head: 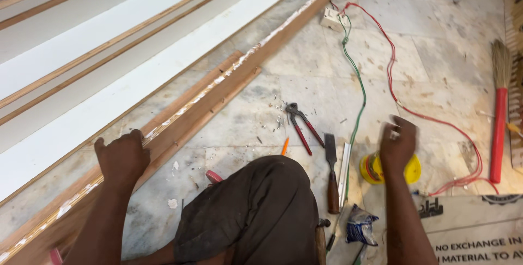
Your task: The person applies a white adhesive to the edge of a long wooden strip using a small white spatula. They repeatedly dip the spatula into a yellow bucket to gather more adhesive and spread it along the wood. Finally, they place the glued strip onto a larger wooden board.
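My left hand point(122, 157) grips the plank point(185, 113) at nine o'clock; my right hand point(397, 144), blurred, pinches something unclear above the yellow tub point(411, 171).

Carpentry work site on a marble floor point(305, 58), white-faced boards point(109, 74) left of it, chisel point(331, 172), pincers point(301, 123), loose wires point(357, 80) upon it

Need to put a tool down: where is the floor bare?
Bare marble lies between the wooden strip and pincers, and beyond the red wire. It is crowded around the right hand: chisel, yellow container, bag.
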